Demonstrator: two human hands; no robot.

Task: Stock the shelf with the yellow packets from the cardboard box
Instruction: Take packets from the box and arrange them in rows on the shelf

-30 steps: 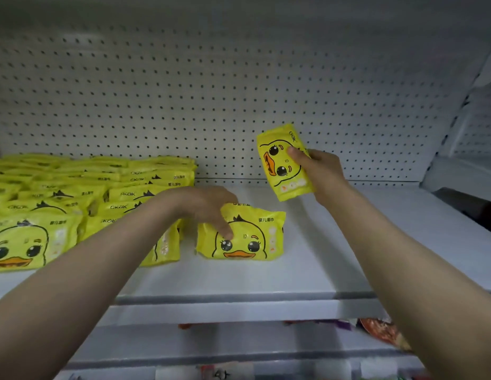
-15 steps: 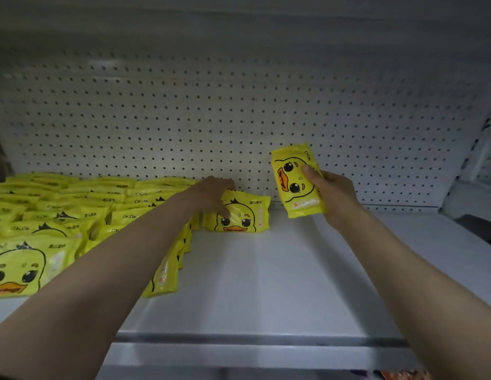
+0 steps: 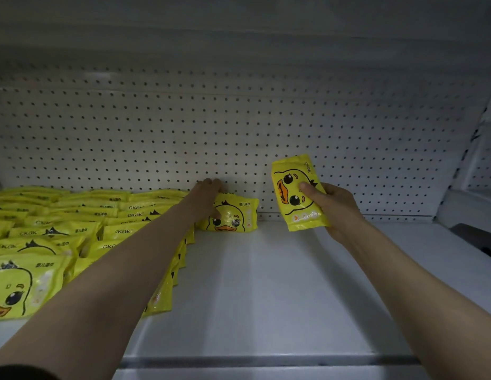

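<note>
White perforated metal backing (image 3: 266,127) rose behind a smooth white metal shelf (image 3: 266,292), dimly lit. One glossy yellow plastic packet printed with a duck face (image 3: 233,213) stood at the back of the shelf against the pegboard, long axis running left to right, duck upright and facing the aisle. The left hand (image 3: 207,197) gripped its left end, fingers curled over the top edge, thumb on the front. A second yellow duck-printed packet (image 3: 298,194) was held clear of the shelf in the right hand (image 3: 333,208), long axis nearly vertical, duck turned sideways, thumb pressed on its face and fingers wrapped behind. Overlapping rows of matching yellow packets (image 3: 74,234) lay flat across the shelf's left side, crinkled and shiny.
</note>
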